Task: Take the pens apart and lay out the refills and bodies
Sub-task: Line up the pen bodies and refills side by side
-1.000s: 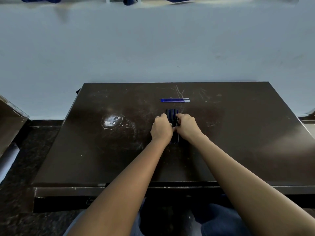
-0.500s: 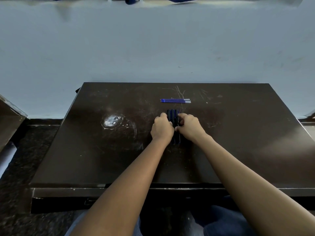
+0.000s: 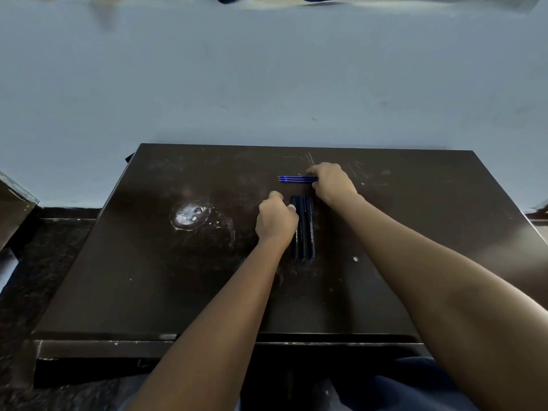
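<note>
Three dark pen bodies (image 3: 304, 229) lie side by side on the brown table (image 3: 415, 232). The left hand (image 3: 276, 220), fingers curled, touches their left edge; whether it grips them is unclear. Just beyond the bodies, the right hand (image 3: 332, 183) pinches the right end of the blue refills (image 3: 295, 179).

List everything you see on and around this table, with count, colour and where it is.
table: one, dark brown, against the wall
refills: three, blue, side by side crosswise, far middle of table
pen bodies: three, black, side by side lengthwise, just nearer than the refills
white scuff: one, whitish, left of tabletop
wall: one, pale blue-grey, behind table
left hand: one, curled against leftmost pen body
right hand: one, fingers on the refills' right ends
</note>
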### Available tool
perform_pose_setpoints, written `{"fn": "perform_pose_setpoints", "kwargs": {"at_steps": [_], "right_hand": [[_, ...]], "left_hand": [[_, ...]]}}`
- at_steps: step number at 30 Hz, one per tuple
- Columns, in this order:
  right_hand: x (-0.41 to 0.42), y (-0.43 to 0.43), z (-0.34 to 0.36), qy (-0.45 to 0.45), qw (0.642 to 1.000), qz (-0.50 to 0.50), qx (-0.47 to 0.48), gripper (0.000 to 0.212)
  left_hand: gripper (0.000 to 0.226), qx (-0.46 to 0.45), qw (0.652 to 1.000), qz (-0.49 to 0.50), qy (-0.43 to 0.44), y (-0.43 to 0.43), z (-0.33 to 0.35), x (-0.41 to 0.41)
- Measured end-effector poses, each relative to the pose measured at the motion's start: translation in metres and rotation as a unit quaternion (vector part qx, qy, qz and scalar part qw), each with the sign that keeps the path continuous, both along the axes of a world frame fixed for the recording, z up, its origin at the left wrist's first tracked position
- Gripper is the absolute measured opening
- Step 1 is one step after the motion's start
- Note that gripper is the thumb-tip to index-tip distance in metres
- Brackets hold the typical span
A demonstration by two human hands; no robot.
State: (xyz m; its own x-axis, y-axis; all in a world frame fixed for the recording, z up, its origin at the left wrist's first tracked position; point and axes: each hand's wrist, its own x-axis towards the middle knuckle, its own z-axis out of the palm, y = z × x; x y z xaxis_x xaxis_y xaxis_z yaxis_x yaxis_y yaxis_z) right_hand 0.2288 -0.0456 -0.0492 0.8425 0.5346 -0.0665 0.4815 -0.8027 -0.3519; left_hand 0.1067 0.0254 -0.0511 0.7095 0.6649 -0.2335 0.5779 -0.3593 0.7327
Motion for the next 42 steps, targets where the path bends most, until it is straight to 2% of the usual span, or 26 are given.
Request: {"fn": "perform_pose_setpoints", "kwargs": {"at_steps": [5, 12, 17, 23, 28, 31, 35, 38, 42], "right_hand": [[0.011, 0.019, -0.004, -0.016, 0.997, 0.043, -0.054, 0.041], [0.005, 0.009, -0.008, -0.058, 0.993, -0.007, -0.105, 0.030], [-0.012, -0.014, -0.005, -0.046, 0.990, -0.044, -0.129, 0.024], [-0.042, -0.056, -0.001, -0.012, 0.986, -0.110, -0.125, 0.022], [-0.061, -0.084, 0.002, 0.041, 0.980, -0.176, -0.082, 0.017], [-0.069, -0.094, 0.003, 0.054, 0.980, -0.185, -0.053, 0.004], [-0.072, -0.103, -0.003, 0.065, 0.981, -0.182, -0.019, 0.005], [-0.070, -0.107, -0.006, 0.082, 0.978, -0.192, 0.014, 0.006], [-0.067, -0.109, -0.008, 0.111, 0.964, -0.229, 0.073, 0.013]], "left_hand": [[0.036, -0.014, 1.000, 0.011, -0.003, 0.001, -0.002, 0.003], [0.033, -0.018, 0.999, 0.002, -0.032, -0.005, 0.005, 0.006], [0.025, -0.010, 0.998, -0.045, -0.047, -0.027, 0.018, 0.009], [0.019, 0.010, 0.991, -0.134, 0.008, -0.056, 0.022, 0.014], [0.007, 0.048, 0.983, -0.164, 0.071, -0.068, 0.014, 0.011], [0.021, 0.042, 0.980, -0.177, 0.082, -0.071, 0.013, 0.009], [0.029, 0.009, 0.976, -0.202, 0.084, -0.079, 0.007, 0.010], [0.050, -0.023, 0.971, -0.223, 0.082, -0.081, 0.004, 0.011], [0.056, -0.012, 0.967, -0.247, 0.065, -0.081, -0.002, 0.015]]}}
